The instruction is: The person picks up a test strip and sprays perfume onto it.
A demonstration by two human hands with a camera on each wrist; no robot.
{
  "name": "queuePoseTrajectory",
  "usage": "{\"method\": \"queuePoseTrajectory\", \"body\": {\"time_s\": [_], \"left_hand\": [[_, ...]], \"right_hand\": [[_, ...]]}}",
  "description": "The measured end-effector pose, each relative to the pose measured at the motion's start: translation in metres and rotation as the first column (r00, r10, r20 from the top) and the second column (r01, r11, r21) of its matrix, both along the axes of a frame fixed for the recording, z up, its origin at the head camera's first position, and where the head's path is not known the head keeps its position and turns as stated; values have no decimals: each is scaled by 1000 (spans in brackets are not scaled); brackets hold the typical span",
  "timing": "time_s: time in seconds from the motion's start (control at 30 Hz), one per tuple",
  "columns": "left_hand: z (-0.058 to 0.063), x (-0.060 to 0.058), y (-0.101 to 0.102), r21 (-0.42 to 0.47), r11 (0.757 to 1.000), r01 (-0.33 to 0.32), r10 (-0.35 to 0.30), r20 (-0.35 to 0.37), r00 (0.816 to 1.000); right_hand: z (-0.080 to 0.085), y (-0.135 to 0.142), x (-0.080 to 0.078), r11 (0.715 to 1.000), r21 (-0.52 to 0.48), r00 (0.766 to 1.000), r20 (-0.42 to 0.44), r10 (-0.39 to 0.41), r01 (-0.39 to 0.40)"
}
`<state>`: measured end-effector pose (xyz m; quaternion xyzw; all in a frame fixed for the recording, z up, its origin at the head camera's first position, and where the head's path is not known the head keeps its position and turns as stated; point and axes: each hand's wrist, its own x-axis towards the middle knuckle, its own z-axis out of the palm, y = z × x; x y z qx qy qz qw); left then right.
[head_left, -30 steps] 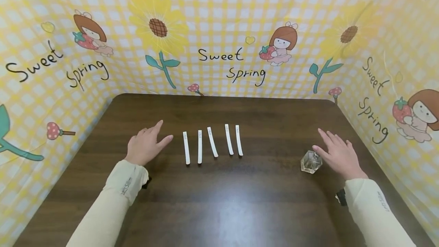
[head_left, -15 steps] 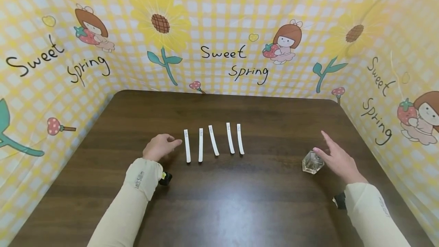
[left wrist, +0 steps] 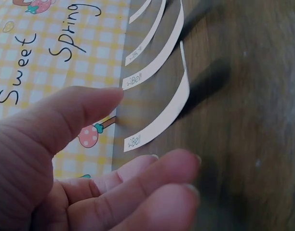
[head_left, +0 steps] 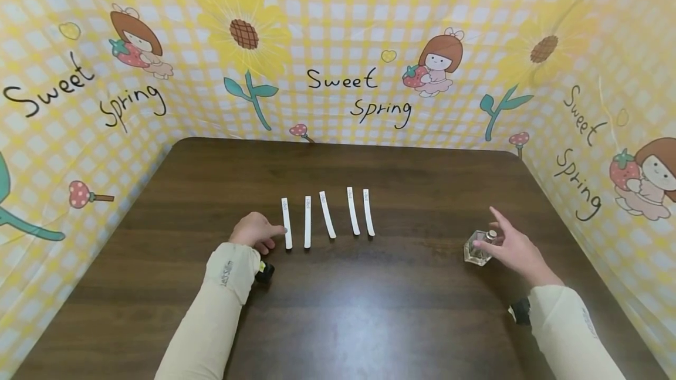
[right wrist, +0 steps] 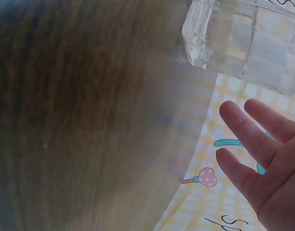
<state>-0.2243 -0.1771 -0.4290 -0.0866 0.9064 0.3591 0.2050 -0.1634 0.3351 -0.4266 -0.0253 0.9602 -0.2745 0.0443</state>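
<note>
Left wrist: strip (left wrist: 159,118) lettering readable (head view blurs it), left hand (left wrist: 89,178) beside

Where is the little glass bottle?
In the head view the glass bottle stands on the table's right side, just beside the right hand, well right of the paper strips.

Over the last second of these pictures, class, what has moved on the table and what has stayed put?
The left hand has slid right, from beside the row to the leftmost paper strip, its fingers now curling at it. The right hand has closed in leftward on the small glass bottle, fingertips at its cap; no grip shows yet. All five strips and the bottle lie where they were.
</note>
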Motion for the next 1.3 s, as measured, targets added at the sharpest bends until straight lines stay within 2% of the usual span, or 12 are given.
{"method": "queuePoseTrajectory", "body": {"time_s": [0.33, 0.63, 0.83, 1.1, 1.3], "left_hand": [[-6, -2, 8, 13, 1000, 15, -15, 14, 1000], [-11, -8, 14, -30, 999, 37, -37, 24, 999], [-14, -8, 15, -63, 997, 47, -46, 20, 999], [-12, -5, 11, 66, 998, 22, -24, 35, 999], [-15, -3, 11, 95, 995, 23, -28, 51, 998]], "right_hand": [[-4, 1, 6, 1000, -4, 1000, -17, 22, -22], [-8, 3, 4, 999, -2, 996, -88, 34, -34], [-10, 3, 5, 999, -25, 998, -64, 30, -32], [-9, 0, 6, 996, -79, 994, -101, 30, -38], [-11, 0, 9, 994, -108, 996, -88, 19, -29]]}}
